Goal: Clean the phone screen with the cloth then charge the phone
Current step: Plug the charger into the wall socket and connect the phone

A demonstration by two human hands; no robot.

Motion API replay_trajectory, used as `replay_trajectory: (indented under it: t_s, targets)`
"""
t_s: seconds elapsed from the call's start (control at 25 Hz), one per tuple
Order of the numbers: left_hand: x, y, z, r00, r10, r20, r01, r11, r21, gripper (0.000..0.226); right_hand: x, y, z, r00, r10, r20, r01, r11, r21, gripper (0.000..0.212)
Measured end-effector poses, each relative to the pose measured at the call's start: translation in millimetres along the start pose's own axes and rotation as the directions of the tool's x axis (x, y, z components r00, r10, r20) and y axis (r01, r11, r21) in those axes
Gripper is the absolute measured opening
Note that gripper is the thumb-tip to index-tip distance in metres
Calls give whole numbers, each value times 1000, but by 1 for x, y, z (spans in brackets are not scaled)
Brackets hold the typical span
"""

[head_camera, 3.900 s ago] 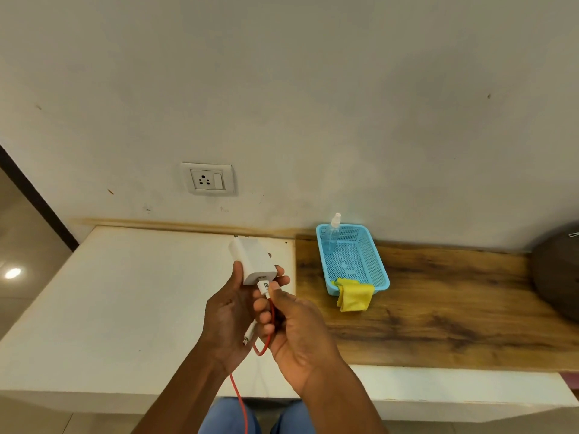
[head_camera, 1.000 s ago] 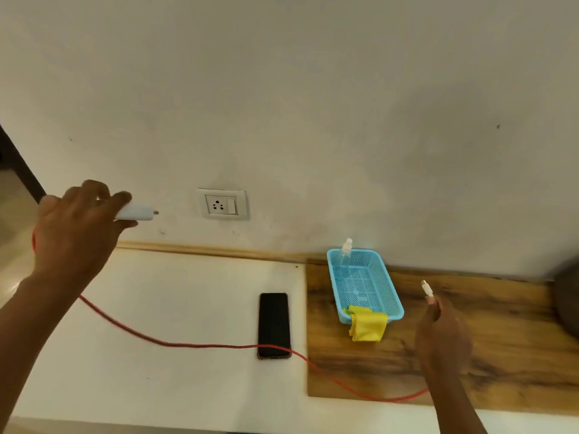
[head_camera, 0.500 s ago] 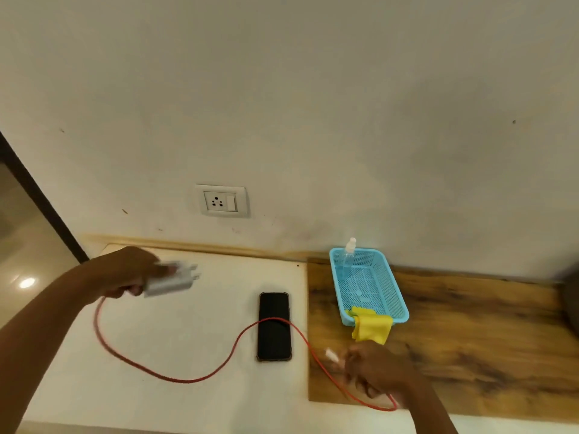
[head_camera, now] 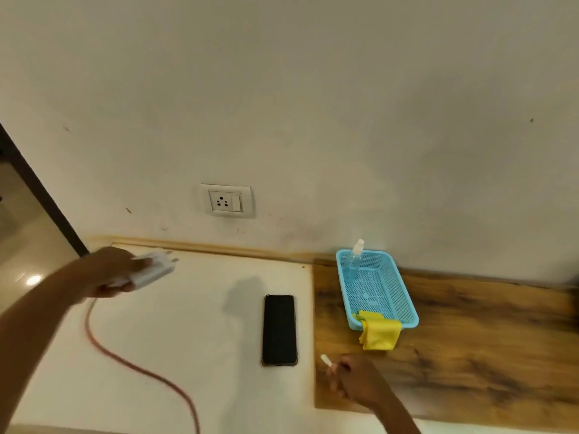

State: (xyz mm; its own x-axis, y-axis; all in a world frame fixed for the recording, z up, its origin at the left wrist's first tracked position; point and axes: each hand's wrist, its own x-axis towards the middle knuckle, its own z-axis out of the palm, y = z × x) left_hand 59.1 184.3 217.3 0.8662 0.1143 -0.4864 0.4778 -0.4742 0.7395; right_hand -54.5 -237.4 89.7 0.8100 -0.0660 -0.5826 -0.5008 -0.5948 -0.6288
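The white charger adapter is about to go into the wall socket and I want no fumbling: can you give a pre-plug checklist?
1. White charger adapter gripped in left hand: ok.
2. White wall socket unobstructed: ok.
3. Socket switch position: cannot tell.
4. White cable connector held in right hand: ok.
5. Red cable clear of black phone: ok.
6. Connector in phone: not ok.
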Motion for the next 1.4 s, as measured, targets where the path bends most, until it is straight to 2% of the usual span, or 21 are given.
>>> replay_trajectory:
  t_s: [0.12, 0.24, 0.36, 0.44, 0.76, 1.16, 1.24, 1.32, 1.4]
  targets:
    - [-4, 18, 62, 995, 40, 89, -15, 964, -265, 16, 29, -3, 58, 996, -29, -81, 36, 996, 87, 16]
    - [15, 25, 99, 998, 26, 60, 3, 892, -451, 14, 46, -11, 86, 971, -6, -238, 71, 962, 265, 19]
    - [35, 36, 113, 1000, -3, 1, 3, 838, -545, 20, 52, -19, 89, 926, 58, -372, 69, 945, 320, 17]
    - [52, 39, 117, 999, -10, -35, -12, 807, -590, 25, 55, -19, 87, 924, 41, -380, 99, 934, 343, 14]
    - [104, 65, 115, 980, -84, -178, -65, 715, -696, 38, 82, -21, 82, 972, 72, -224, 36, 895, 445, 18]
    - [133, 72, 105, 969, -127, -213, -42, 764, -644, 44, 84, -25, 82, 939, 42, -342, 154, 836, 526, 22]
    - [137, 79, 102, 965, -122, -234, -59, 765, -642, 47, 83, -25, 78, 954, 43, -298, 144, 805, 575, 14]
    - [140, 89, 99, 956, -146, -255, -50, 774, -631, 45, 86, -27, 75, 977, 47, -207, 103, 748, 656, 28]
    - [144, 96, 100, 941, -195, -278, -24, 779, -626, 40, 87, -26, 75, 969, 60, -240, 110, 764, 636, 33]
